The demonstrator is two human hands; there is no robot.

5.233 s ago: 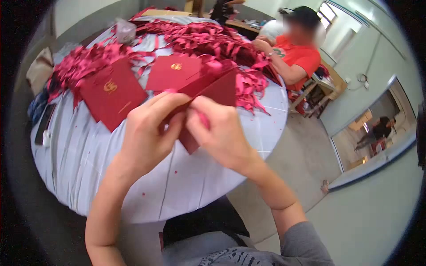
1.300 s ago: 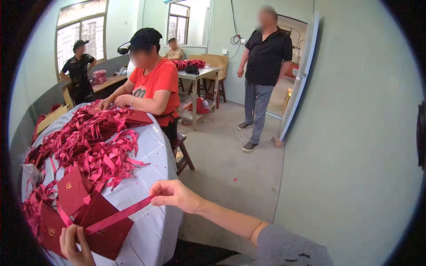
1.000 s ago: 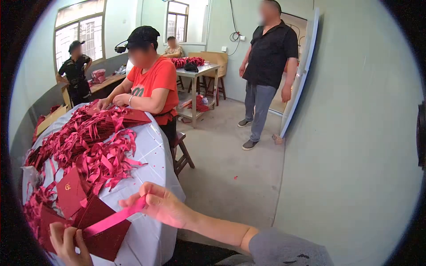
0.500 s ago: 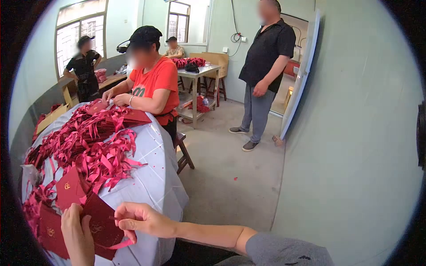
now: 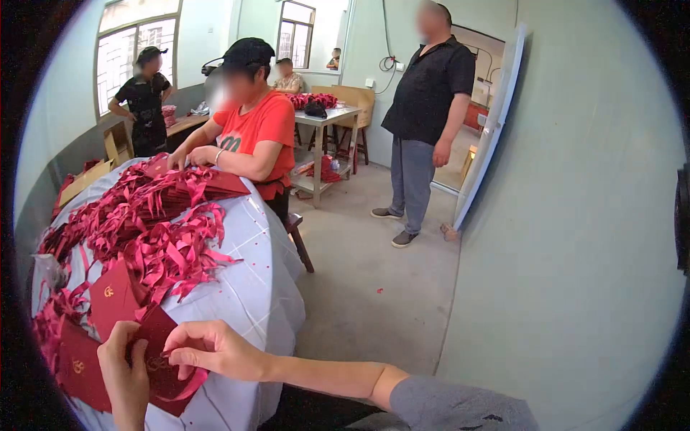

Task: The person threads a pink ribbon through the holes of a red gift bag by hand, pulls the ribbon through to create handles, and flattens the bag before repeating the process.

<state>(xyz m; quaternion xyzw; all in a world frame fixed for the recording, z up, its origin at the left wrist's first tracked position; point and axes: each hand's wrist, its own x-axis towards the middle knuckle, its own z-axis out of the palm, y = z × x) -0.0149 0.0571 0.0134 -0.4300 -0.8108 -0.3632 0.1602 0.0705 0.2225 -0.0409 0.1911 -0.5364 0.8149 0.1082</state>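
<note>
White cloth (image 5: 248,287) lay below both hands. Left fingers (image 5: 118,335) pinched the stiff-looking card's (image 5: 159,329) edge; right fingers (image 5: 190,357) pinched the soft-looking ribbon (image 5: 192,386).

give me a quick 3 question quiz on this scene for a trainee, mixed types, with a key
1. True or false: the left hand is at the edge of a red folder, and the right hand has a ribbon in front of it.
2. Where is the person in grey trousers?
A) on a stool
B) standing near the open door
C) leaning over the ribbon pile
3. Fill in the colour: the person in the red shirt wears a ____ cap.

Key: 1 true; 2 B; 3 black
</note>
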